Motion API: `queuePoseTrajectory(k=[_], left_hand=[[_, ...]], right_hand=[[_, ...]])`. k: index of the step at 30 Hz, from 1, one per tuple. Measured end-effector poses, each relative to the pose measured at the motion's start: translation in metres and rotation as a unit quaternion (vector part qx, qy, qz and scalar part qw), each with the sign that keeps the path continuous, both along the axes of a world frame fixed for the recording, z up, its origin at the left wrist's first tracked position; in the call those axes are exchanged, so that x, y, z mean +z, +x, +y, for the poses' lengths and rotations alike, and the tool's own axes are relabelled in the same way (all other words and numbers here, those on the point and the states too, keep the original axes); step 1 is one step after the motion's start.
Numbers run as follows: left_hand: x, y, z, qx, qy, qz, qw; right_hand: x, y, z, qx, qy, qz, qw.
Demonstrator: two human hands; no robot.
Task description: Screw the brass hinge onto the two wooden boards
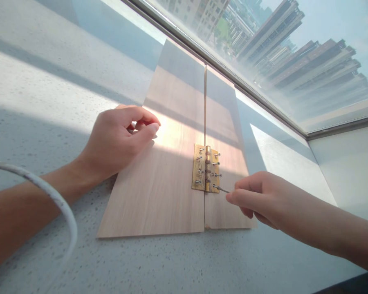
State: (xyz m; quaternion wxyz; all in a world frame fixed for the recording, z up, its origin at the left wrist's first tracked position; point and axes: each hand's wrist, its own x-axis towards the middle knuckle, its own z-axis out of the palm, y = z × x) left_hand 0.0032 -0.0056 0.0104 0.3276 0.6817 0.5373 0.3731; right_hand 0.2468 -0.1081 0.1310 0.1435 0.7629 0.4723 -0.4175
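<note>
My right hand (260, 196) pinches a thin metal rod (223, 190), whose far end meets the lowest screw on the right leaf of a brass hinge (207, 171); the rod's other end is hidden in my fingers. The hinge lies across the seam between a wide wooden board (159, 196) and a narrower wooden board (225, 212). Several silver screws (216, 163) stick up from both leaves. Over the left edge of the wide board, my left hand (121, 134) is closed, thumb against curled fingers. Whatever it may hold is hidden.
Both boards rest on a speckled white counter (159, 265). A window frame (230, 71) runs along the far side, with tall buildings outside. A white cable (58, 200) loops in front of my left forearm. A white wall (352, 167) stands at the right.
</note>
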Motion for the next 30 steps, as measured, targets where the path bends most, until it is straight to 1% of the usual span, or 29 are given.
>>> queuePoseTrajectory(k=[2, 4, 5, 6, 8, 10, 11, 14, 16, 18, 21, 26, 28, 30], left_hand=[[0.0, 0.001, 0.0, 0.001, -0.003, -0.01, 1.0], [0.0, 0.001, 0.0, 0.0, 0.002, -0.014, 1.0], [0.0, 0.002, 0.0, 0.002, 0.005, -0.013, 1.0], [0.0, 0.002, 0.001, 0.004, 0.006, -0.007, 1.0], [0.0, 0.001, 0.005, 0.0, 0.01, 0.023, 1.0], [-0.001, -0.002, 0.01, -0.012, 0.022, 0.089, 0.996], [-0.002, -0.003, 0.012, -0.017, 0.027, 0.134, 0.99], [-0.003, -0.007, 0.018, -0.01, 0.036, 0.247, 0.968], [-0.004, -0.008, 0.02, -0.019, 0.046, 0.27, 0.962], [-0.006, -0.007, 0.021, -0.039, 0.057, 0.266, 0.962], [-0.009, -0.006, 0.021, -0.053, 0.046, 0.249, 0.966], [-0.013, -0.008, 0.022, -0.055, 0.014, 0.213, 0.975], [-0.008, -0.007, 0.022, -0.06, 0.005, 0.179, 0.982], [0.003, -0.004, 0.02, -0.063, -0.022, 0.112, 0.991]], right_hand=[[0.004, 0.005, -0.009, 0.061, -0.005, -0.024, 0.998], [0.007, 0.014, -0.023, 0.101, 0.012, -0.017, 0.995], [0.006, 0.02, -0.032, 0.108, 0.04, -0.001, 0.993], [0.003, 0.028, -0.04, 0.1, 0.083, 0.015, 0.991], [-0.01, 0.045, -0.052, 0.045, 0.2, -0.005, 0.979], [-0.033, 0.066, -0.054, -0.042, 0.311, -0.098, 0.944], [-0.047, 0.077, -0.051, -0.086, 0.349, -0.144, 0.922], [-0.086, 0.106, -0.032, -0.141, 0.38, -0.185, 0.895], [-0.106, 0.117, -0.019, -0.17, 0.389, -0.189, 0.885], [-0.119, 0.123, -0.012, -0.192, 0.391, -0.188, 0.88], [-0.128, 0.126, -0.013, -0.202, 0.394, -0.174, 0.88], [-0.13, 0.13, -0.015, -0.212, 0.408, -0.152, 0.875], [-0.13, 0.131, -0.014, -0.217, 0.412, -0.148, 0.873], [-0.13, 0.13, -0.014, -0.216, 0.414, -0.138, 0.874]])
